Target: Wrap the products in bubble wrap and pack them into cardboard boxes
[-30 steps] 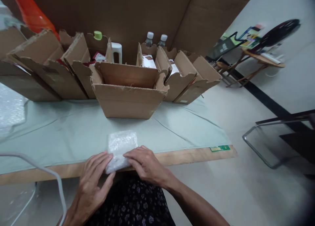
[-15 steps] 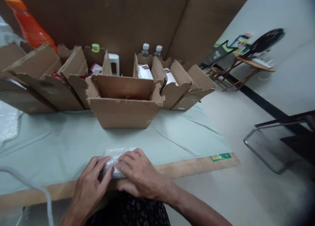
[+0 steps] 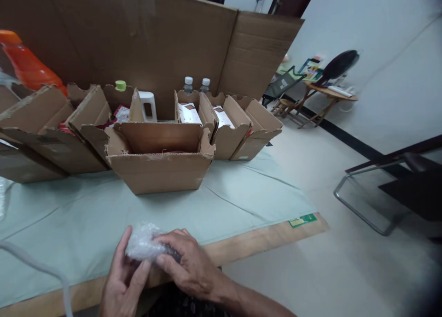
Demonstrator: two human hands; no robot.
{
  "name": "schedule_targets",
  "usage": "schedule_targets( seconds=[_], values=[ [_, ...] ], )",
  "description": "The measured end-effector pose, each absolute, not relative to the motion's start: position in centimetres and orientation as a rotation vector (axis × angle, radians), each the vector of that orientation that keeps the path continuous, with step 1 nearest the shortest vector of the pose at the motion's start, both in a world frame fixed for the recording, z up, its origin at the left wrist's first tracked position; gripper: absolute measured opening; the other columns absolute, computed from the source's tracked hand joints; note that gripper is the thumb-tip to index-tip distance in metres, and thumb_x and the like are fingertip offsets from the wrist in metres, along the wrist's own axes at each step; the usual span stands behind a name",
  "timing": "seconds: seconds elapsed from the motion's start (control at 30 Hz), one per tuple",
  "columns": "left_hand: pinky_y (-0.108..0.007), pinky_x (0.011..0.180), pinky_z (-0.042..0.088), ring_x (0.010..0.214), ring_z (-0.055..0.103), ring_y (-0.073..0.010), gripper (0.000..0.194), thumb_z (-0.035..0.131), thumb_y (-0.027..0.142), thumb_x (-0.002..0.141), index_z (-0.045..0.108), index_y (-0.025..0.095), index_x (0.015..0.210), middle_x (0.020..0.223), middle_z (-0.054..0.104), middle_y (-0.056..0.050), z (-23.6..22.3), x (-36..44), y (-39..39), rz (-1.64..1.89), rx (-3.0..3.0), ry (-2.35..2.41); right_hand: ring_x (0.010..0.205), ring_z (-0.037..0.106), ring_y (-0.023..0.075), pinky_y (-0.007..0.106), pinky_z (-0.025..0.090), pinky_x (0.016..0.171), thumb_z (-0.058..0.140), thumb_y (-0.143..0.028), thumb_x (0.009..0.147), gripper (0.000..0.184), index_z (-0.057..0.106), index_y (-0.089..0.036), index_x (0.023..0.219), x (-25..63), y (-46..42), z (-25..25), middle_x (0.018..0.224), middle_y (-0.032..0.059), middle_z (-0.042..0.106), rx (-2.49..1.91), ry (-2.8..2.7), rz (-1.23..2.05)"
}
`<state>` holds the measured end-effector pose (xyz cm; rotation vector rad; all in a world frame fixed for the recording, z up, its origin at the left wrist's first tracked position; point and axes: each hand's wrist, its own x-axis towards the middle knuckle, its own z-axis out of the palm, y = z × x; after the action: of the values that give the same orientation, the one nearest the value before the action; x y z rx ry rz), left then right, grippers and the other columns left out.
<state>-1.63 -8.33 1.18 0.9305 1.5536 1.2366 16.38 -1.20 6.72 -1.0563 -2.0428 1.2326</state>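
Note:
A small bubble-wrapped bundle point(image 3: 143, 242) is held between my two hands, just above the table's front edge. My left hand point(image 3: 122, 280) grips its left side, with the thumb in front and a finger raised behind. From the right, my right hand point(image 3: 189, 261) wraps over the bundle, thumb on the near side. Something dark shows at the wrap's right end under the fingers; what lies inside I cannot make out. Beyond the hands, an open cardboard box point(image 3: 165, 173) stands on the pale green cloth point(image 3: 228, 202).
Several cardboard bins point(image 3: 238, 128) line the back, with white boxes point(image 3: 189, 113) in some. An orange bottle point(image 3: 31, 63) and a white jug handle point(image 3: 148, 106) rise behind them. A tall cardboard panel point(image 3: 186, 40) stands at the rear. A grey cable point(image 3: 37, 265) crosses the left front.
The bubble-wrapped bundle has come up off the table surface and turned in my hands. My left hand has rolled palm-up around it. The view has tilted upward.

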Motion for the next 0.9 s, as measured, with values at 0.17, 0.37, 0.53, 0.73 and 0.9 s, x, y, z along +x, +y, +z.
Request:
schedule_targets(
  seconds=[0.17,0.37,0.53,0.73,0.9],
  values=[
    [-0.034,0.089,0.064,0.108,0.075,-0.0262,0.079,0.064,0.045,0.094,0.026,0.029,0.162,0.130,0.072,-0.011,1.8,-1.0,-8.1,1.317,0.976,1.534,0.118,0.060,0.0223,0.044,0.040,0.111,0.075,-0.037,0.089,0.036,0.070,-0.029,0.123,18.0,-1.1,7.3,0.126,0.0033,0.071,-1.030,-2.015,1.279],
    [-0.031,0.083,0.063,0.092,0.075,-0.0209,0.086,0.067,0.035,0.090,0.024,0.026,0.163,0.116,0.073,-0.009,4.3,0.5,-8.1,1.186,1.214,1.522,0.114,0.063,0.0244,0.041,0.050,0.101,0.092,-0.047,0.064,0.100,0.047,-0.024,0.151,19.3,0.2,8.4,0.142,0.0125,0.060,-0.978,-1.851,1.640],
    [-0.036,0.088,0.063,0.110,0.073,-0.0275,0.078,0.062,0.042,0.092,0.031,0.025,0.161,0.130,0.069,-0.014,3.3,0.7,-8.7,1.165,1.259,1.389,0.092,0.063,0.0185,0.032,0.052,0.086,0.073,-0.029,0.082,0.031,0.071,-0.021,0.112,18.7,-0.3,8.5,0.099,0.0032,0.071,-1.144,-1.726,1.376],
    [-0.033,0.080,0.066,0.097,0.078,-0.0262,0.047,0.060,0.026,0.085,0.069,0.030,0.131,0.116,0.079,-0.005,3.7,-0.3,-7.5,0.952,1.469,1.382,0.105,0.063,0.0215,0.034,0.054,0.091,0.087,-0.043,0.072,0.076,0.059,-0.022,0.139,20.6,1.6,10.0,0.129,0.0099,0.064,-1.038,-2.018,1.375],
    [-0.035,0.078,0.067,0.097,0.078,-0.0285,0.057,0.070,0.028,0.081,0.065,0.036,0.137,0.118,0.078,-0.006,7.1,-0.9,-4.3,0.924,1.854,1.216,0.083,0.067,0.0176,0.030,0.056,0.076,0.075,-0.043,0.087,0.034,0.073,-0.025,0.115,23.5,4.5,15.6,0.098,0.0037,0.074,-0.926,-2.283,1.322]
  ],
)
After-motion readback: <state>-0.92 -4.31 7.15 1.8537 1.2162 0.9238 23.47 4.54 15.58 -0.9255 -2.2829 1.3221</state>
